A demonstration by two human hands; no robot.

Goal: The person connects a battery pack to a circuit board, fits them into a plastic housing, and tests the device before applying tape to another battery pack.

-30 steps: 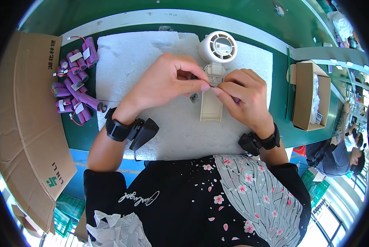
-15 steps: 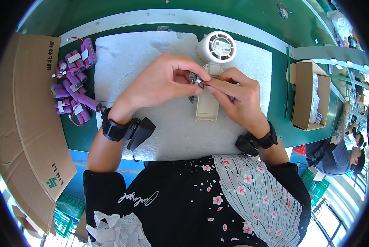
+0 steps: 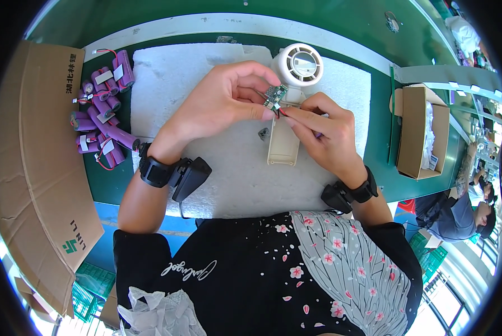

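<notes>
Circuit board (image 3: 275, 96) above rough white foam (image 3: 228, 185)

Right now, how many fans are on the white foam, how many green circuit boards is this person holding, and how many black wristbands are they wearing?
White fan: 1
Green circuit board: 1
Black wristbands: 2
Total: 4
</notes>
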